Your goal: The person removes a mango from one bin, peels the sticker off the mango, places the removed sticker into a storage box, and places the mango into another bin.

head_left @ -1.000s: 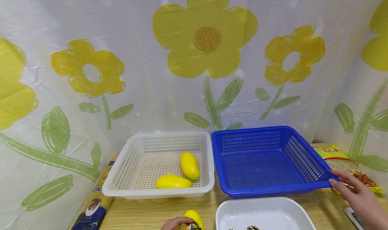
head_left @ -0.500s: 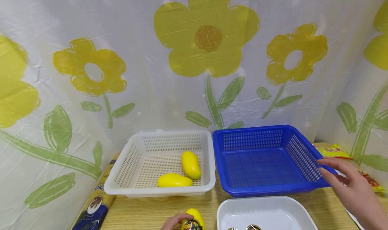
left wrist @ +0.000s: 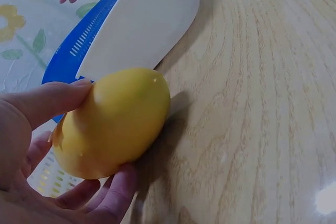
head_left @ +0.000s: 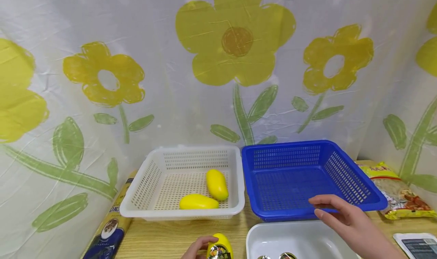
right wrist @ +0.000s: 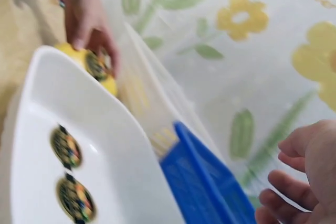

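My left hand (head_left: 199,247) grips a yellow mango (left wrist: 118,121), thumb on one side and fingers on the other. A dark label with colourful print (right wrist: 97,66) shows on the mango. My right hand (head_left: 351,223) hovers with loosely bent fingers near the front rim of the blue basket (head_left: 315,212) and the white tray (head_left: 269,228), holding nothing. Two round dark labels (right wrist: 66,148) lie inside that tray. Two more mangoes (head_left: 217,184) lie in the white basket (head_left: 143,213) at the back.
A blue-and-gold packet (head_left: 109,230) lies along the left side. On the right are a clear bag with a yellow top (head_left: 396,190) and a flat white-edged item (head_left: 420,245). A flowered curtain (head_left: 170,111) hangs behind the baskets.
My right hand has moved left, away from the blue basket's right front corner, to above its front rim and the white tray. The left hand still holds the mango in about the same place.
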`<state>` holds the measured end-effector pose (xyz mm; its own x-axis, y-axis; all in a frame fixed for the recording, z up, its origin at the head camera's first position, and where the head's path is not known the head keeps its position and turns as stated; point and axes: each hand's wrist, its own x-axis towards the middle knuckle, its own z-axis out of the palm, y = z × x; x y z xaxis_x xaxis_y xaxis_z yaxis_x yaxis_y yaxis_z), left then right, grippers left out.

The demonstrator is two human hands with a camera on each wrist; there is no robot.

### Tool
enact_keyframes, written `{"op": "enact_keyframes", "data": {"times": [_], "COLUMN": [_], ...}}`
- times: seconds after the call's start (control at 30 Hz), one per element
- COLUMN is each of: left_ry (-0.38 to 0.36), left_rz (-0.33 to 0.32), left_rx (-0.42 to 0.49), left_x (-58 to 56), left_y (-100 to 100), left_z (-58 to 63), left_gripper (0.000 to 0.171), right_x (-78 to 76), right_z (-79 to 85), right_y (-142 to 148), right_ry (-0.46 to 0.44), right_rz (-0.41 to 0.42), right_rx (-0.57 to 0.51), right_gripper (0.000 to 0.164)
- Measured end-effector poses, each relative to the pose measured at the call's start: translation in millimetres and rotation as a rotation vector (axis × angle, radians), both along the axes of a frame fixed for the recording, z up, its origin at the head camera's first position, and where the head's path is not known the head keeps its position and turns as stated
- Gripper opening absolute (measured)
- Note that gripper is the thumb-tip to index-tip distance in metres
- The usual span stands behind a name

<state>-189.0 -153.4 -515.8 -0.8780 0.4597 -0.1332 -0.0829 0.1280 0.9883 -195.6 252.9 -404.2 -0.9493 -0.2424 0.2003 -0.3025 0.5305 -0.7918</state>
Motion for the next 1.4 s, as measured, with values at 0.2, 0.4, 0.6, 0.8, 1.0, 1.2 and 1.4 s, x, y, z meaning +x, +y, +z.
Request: {"op": "enact_keyframes", "data": {"times": [0.2,0.4,0.6,0.8,1.0,1.2,1.4], "left_ry": [-0.017,-0.040,-0.060,-0.062,-0.076,-0.074,-0.066], "left_rz": [0.032,0.036,0.019,-0.011,-0.029,-0.027,-0.027], "left_rx": [0.035,0.051,0.071,0.093,0.107,0.104,0.075], "left_x": [3.9,3.4,1.6,0.7,-1.2,-0.1,1.1], "left_y": [4,6,5,2,0,-3,-7], "left_z": [-2.4,-2.7,-1.5,-1.6,-2.5,-1.7,-1.4], "left_gripper": [0.056,0.056,0.064,0.067,0.070,0.066,0.065], "right_x": [-2.9,-7.3,-14.3,-21.9,-28.3,-31.0,-31.3], "right_z": [-5.8,-18.1,-23.0,-28.7,-37.6,-41.2,-42.1], "right_y": [-30,-72,-114,-149,-169,-180,-185], "right_ry": [-0.096,-0.022,0.017,0.107,0.202,0.222,0.201], "right_rz": [0.248,0.428,0.525,0.519,0.522,0.497,0.490], "right_rx": [-0.026,0.002,0.045,0.220,0.375,0.378,0.338], "right_gripper": [0.025,0.020,0.018,0.016,0.012,0.007,0.003]}}
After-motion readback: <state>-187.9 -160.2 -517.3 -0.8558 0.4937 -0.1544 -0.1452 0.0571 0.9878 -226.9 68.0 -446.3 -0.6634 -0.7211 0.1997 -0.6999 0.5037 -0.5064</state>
